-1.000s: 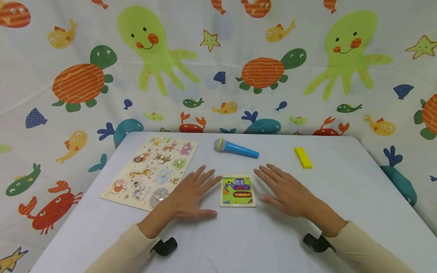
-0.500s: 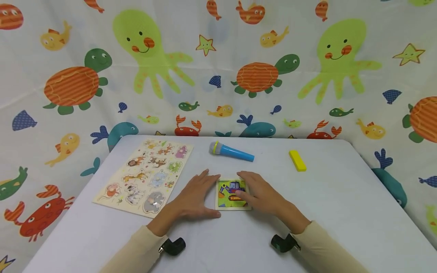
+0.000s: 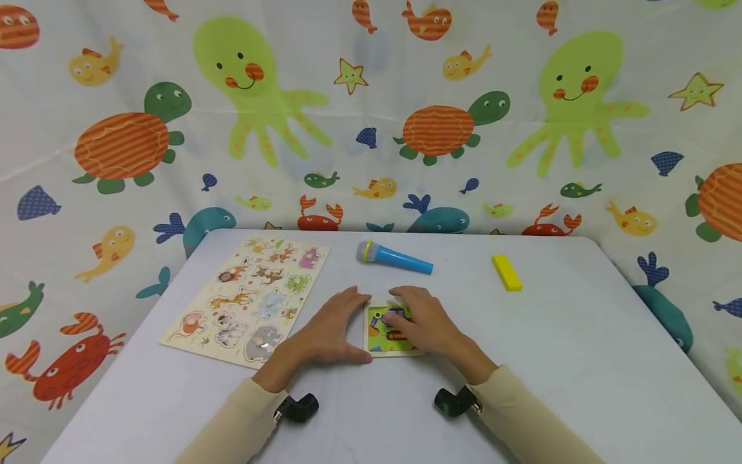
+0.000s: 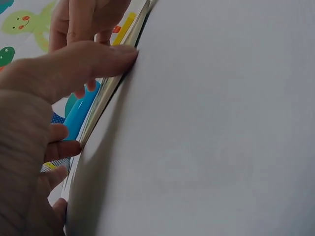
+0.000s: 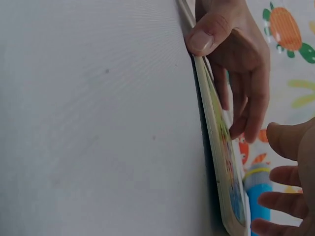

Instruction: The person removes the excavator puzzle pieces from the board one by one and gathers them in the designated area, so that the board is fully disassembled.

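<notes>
A small square wooden puzzle [image 3: 379,338] with an excavator picture lies mid-table. At its left side is my left hand [image 3: 327,328], thumb by the near left corner and index fingertip by the far left corner. The left wrist view shows that thumb [image 4: 106,59] right at the puzzle's edge. My right hand [image 3: 431,322] covers the puzzle's right part, fingers spread along the far right side, thumb over the picture. From the right wrist view, the right thumb [image 5: 285,140] stands off from the board, and other fingertips come close to its edge.
Left on the white table lies a large animal peg puzzle board [image 3: 197,306]. Behind the hands are a blue toy microphone [image 3: 400,259] and, farther right, a yellow block [image 3: 507,273]. A sea-animal curtain [image 3: 371,212] hangs at the table's back edge.
Both hands have lowered and closed in on the small puzzle. My right hand has moved left over its right part; the puzzle has shifted very slightly left.
</notes>
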Demonstrator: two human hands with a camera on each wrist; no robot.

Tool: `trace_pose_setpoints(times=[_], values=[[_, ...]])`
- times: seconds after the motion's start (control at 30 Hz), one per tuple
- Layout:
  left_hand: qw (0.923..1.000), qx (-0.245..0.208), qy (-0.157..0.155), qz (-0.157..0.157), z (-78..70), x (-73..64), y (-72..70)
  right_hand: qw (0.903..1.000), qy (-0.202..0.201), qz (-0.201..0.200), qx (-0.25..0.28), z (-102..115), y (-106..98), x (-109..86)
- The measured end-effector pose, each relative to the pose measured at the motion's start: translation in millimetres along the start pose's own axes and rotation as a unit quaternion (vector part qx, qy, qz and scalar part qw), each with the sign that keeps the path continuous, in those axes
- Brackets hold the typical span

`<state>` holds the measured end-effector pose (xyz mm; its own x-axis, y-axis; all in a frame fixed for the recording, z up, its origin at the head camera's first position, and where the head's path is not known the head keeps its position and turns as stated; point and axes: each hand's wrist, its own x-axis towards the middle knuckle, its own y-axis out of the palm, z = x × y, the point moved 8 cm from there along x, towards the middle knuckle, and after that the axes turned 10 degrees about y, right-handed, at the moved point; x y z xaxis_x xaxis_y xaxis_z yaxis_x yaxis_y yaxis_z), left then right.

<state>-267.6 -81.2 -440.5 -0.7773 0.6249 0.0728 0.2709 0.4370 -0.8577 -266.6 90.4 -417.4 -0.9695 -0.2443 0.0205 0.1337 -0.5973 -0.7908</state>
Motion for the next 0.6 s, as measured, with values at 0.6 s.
trace_pose_setpoints(times=[0.6], values=[[0.9985, -0.055, -0.007, 0.004, 21.4, -20.3, -10.0, 0.9987, 0.009, 0.017, 0.047, 17.8, 19.8, 16.6]])
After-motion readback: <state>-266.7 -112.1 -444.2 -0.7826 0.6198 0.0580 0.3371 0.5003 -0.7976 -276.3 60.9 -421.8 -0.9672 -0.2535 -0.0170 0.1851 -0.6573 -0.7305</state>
